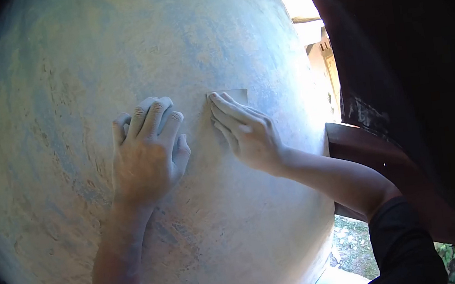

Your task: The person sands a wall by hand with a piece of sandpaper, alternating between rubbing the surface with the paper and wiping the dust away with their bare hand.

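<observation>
A large, curved, pale blue-grey surface (203, 224) with brownish scuffs fills most of the view. My right hand (246, 131), dusted pale, presses a thin grey rectangular sheet (240, 95) flat against it, the fingers together and pointing up and left. To the left, my left hand (149, 151) rests on the same surface with its dusty fingers bent and somewhat apart. Nothing shows between those fingers and the surface, though the palm is hidden. A gap separates the two hands.
At the right, a dark reddish-brown curved piece (377, 157) stands close behind my right forearm. Bright ground (353, 240) shows below it, and part of a building (320, 65) above. Dark areas border the view.
</observation>
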A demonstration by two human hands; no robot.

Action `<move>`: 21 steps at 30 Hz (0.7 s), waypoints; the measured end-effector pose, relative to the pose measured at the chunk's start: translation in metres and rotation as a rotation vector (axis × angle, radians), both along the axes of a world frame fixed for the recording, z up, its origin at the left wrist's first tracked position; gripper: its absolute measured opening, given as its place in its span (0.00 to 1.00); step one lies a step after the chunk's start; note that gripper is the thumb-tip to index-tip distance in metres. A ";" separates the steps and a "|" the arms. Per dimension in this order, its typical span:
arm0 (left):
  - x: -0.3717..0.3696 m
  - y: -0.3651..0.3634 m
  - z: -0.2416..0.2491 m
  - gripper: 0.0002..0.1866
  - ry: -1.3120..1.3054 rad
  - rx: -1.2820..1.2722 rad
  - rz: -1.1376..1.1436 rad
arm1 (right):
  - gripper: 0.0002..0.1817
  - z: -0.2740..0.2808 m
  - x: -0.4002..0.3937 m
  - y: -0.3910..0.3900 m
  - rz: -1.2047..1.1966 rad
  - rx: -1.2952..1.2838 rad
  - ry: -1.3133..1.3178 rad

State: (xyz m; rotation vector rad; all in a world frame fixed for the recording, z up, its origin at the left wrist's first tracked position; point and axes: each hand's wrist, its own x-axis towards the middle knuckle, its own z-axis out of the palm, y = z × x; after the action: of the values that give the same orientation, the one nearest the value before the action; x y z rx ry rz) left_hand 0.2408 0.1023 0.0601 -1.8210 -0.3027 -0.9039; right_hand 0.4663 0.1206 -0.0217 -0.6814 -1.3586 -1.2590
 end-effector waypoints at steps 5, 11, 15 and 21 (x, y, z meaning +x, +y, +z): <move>0.001 0.002 0.001 0.16 -0.008 -0.010 0.015 | 0.14 0.032 0.019 0.017 0.126 -0.084 0.261; 0.000 -0.002 0.000 0.16 -0.005 0.032 0.046 | 0.15 0.038 0.002 0.024 0.143 -0.039 0.203; 0.001 -0.005 -0.002 0.18 -0.018 -0.006 0.048 | 0.26 -0.012 -0.024 0.017 0.213 -0.199 0.001; 0.002 -0.002 0.000 0.18 -0.029 -0.027 0.030 | 0.32 0.026 -0.008 0.014 -0.018 -0.362 0.119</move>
State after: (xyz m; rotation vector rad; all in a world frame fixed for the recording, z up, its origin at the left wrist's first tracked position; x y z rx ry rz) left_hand 0.2429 0.1000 0.0602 -1.8249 -0.3612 -0.9095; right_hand 0.4582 0.1346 0.0041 -1.0043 -1.4985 -0.9766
